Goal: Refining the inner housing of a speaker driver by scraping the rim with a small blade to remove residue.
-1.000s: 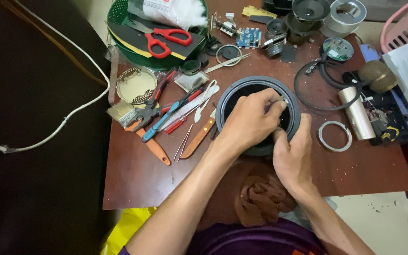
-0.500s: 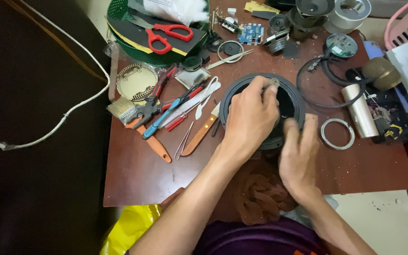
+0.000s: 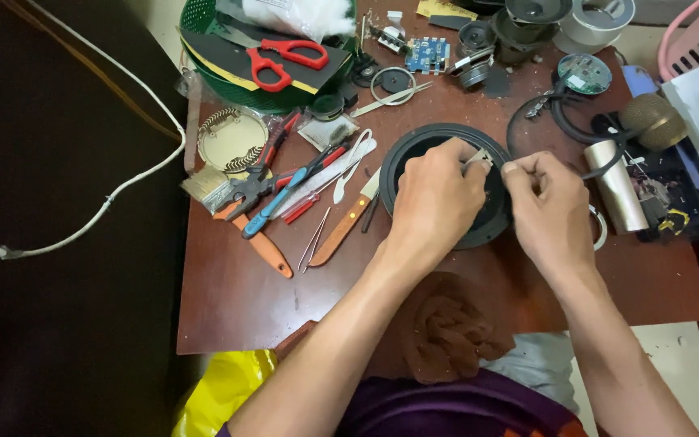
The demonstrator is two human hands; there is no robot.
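A black round speaker [image 3: 411, 150] lies on the brown table [image 3: 236, 299]. My left hand [image 3: 434, 198] rests over its middle and grips a small flat metal tool [image 3: 477, 158] that points right. My right hand [image 3: 548, 206] is over the speaker's right rim. Its thumb and forefinger are pinched together right at the tool's tip. Whether anything sits between those fingertips is hidden. Both forearms reach in from the bottom edge.
Left of the speaker lie tweezers [image 3: 315, 239], a wooden-handled knife [image 3: 341, 231], pliers [image 3: 244, 192] and a brush [image 3: 204, 188]. Red scissors [image 3: 285, 57] sit on a green basket [image 3: 228, 89]. A circuit board [image 3: 428, 54], speaker parts, black cable [image 3: 527, 113] and a metal cylinder [image 3: 618, 188] crowd the back and right.
My right hand left the speaker's near rim and rose to meet the tool tip. My left hand stays on the speaker, turned slightly.
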